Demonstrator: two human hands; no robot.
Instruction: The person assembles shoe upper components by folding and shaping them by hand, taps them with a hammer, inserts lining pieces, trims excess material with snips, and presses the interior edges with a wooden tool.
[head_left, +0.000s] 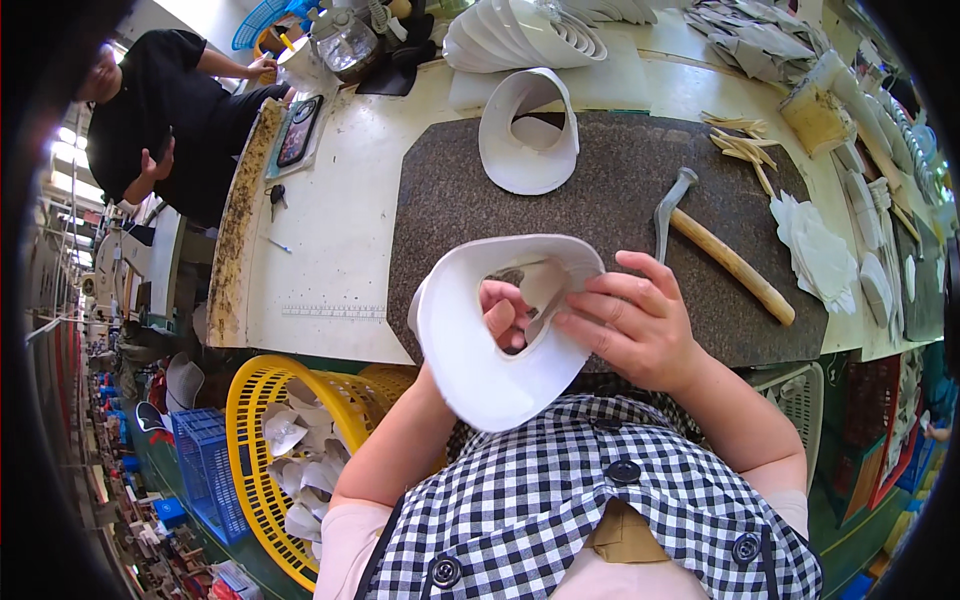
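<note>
In front of my body I hold a white shoe upper (480, 365), a stiff curved piece with a large opening, tilted above the dark board. My left hand (506, 312) is behind it; curled fingers show through the opening and the rest is hidden. The fingers of my right hand (640, 322) close on its right edge. A second white shoe upper (528, 172) stands on the board farther off, touched by neither hand. To the right of my right hand lies a hammer (732, 262) with a wooden handle and a curved metal head.
The speckled dark board (440, 190) lies on a pale table (345, 230). Stacked white uppers (515, 38), thin wooden strips (745, 148) and white scraps (812, 250) surround it. A phone (298, 132) lies at left. Below stands a yellow basket (240, 430) of white pieces. Another person (170, 110) is at far left.
</note>
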